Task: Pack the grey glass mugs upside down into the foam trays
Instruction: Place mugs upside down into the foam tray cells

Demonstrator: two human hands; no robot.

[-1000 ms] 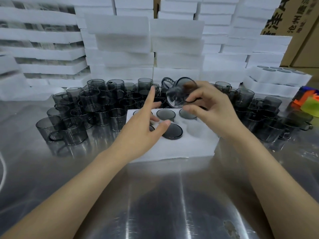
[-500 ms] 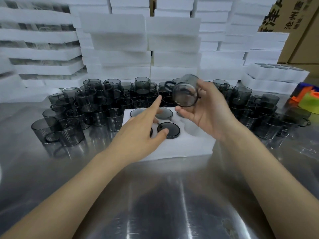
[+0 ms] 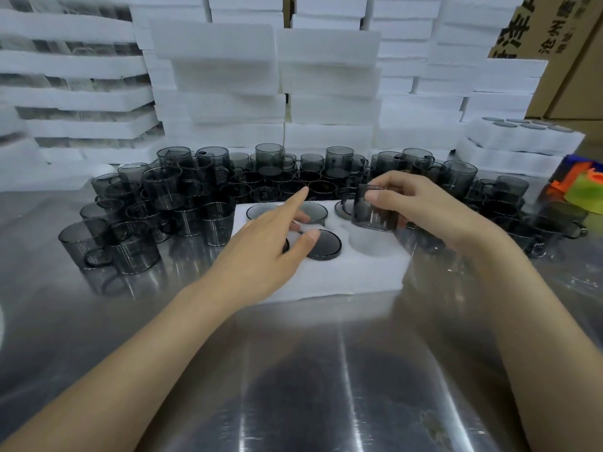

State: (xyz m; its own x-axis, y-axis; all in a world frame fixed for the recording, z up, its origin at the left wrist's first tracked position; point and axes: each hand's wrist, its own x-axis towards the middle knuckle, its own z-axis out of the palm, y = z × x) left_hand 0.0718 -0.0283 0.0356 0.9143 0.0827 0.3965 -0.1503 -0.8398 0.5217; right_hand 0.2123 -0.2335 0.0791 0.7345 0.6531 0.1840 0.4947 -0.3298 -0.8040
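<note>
Shiny steel tabletop (image 3: pixel 293 370), w/ glare streaks. Along its far edge, tall stacks of white foam (image 3: pixel 329 86). Cardboard boxes (image 3: pixel 567 60) at far right corner, and in front of them a filled tray (image 3: pixel 522 132). An orange/green item (image 3: pixel 584 187) sits at the right edge, too blurred to ID. Loose mugs (image 3: pixel 163 190) stand crowded in a band across the far half, left to right.

Foam tray (image 3: pixel 342 275) sits mid-tabletop, just in front of that band. Mugs are sunk in it w/ bases showing, e.g. near-middle mug (image 3: pixel 326 244). The near-right pocket (image 3: pixel 372 239) is vacant.

Right hand (image 3: pixel 424 203) grips a mug (image 3: pixel 375 213), fingers over the top, thumb on the near wall. It's directly over the vacant pocket; can't tell which end is up. Left hand (image 3: pixel 261 249) rests on the tray's left part holding nothing, index finger straight toward the far edge, thumb tip touching the near-middle mug's base.
</note>
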